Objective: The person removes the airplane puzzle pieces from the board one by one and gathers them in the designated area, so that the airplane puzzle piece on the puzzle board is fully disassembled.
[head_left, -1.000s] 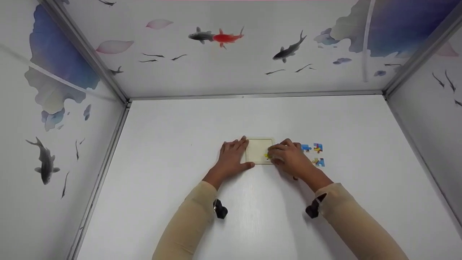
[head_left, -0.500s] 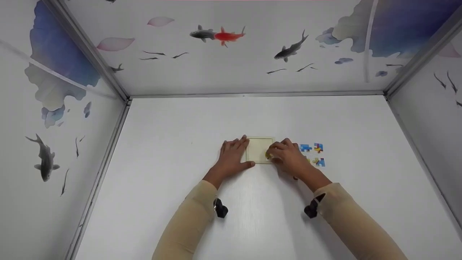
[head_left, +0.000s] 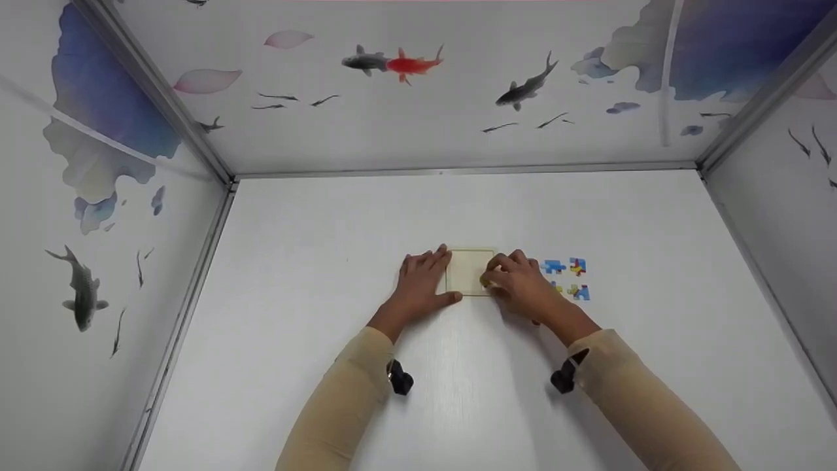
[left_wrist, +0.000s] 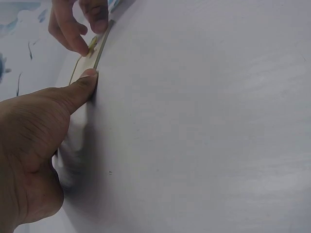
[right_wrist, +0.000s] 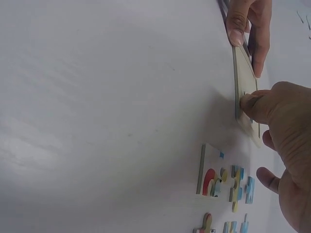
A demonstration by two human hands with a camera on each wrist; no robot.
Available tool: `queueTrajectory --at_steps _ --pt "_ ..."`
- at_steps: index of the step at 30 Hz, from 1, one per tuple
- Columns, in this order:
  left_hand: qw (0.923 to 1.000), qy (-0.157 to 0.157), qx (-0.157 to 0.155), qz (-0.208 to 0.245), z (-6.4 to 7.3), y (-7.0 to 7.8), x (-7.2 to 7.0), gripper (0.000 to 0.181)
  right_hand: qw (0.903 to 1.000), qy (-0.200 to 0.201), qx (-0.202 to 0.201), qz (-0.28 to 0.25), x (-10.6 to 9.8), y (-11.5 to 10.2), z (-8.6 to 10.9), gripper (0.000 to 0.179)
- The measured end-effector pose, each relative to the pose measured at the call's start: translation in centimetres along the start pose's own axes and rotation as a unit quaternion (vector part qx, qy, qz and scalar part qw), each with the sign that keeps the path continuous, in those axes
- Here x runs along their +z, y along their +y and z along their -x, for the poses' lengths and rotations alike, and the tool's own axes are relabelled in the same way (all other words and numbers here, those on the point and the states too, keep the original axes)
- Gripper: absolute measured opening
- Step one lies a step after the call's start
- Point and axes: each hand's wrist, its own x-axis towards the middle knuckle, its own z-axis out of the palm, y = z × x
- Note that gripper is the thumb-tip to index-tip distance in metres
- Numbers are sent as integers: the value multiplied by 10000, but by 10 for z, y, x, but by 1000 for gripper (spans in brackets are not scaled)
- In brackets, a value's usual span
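A shallow square wooden puzzle tray (head_left: pixel 465 269) lies between my hands, its floor bare where it shows. My left hand (head_left: pixel 418 284) rests against the left side with fingers extended; in the left wrist view its thumb (left_wrist: pixel 81 90) presses the near edge. Over the tray's right part my right hand (head_left: pixel 525 282) pinches a small yellowish jigsaw piece (left_wrist: pixel 91 46) between thumb and fingertips. The piece is tilted and mostly covered by the fingers. In the right wrist view, the right thumb (right_wrist: pixel 252 106) sits low over the tray floor.
Several loose jigsaw pieces (right_wrist: pixel 236 187) lie on the white table (head_left: pixel 327 261) just right of the tray, partly hidden by the right hand in the head view. One larger piece (right_wrist: pixel 210 170) shows red and white. Printed walls (head_left: pixel 458 131) enclose the table.
The right hand's fingers shift slightly and turn the yellowish jigsaw piece over the tray's right part. The left hand and the tray stay in place.
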Motion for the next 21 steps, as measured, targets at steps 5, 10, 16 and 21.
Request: queueTrajectory --at_steps 5,10,16,21 --pt "10000 15 -6 69 0 -1 1 93 9999 46 -120 -48 -2 -1 -2 19" --pt "10000 44 26 44 -1 -2 2 93 10000 43 -68 -46 -2 -2 -3 19" --pt "10000 42 23 -1 -1 -4 2 95 10000 33 -37 44 -2 -2 -5 19" --pt "10000 19 1 28 0 -2 1 95 9997 57 -117 212 -2 -5 -5 18"
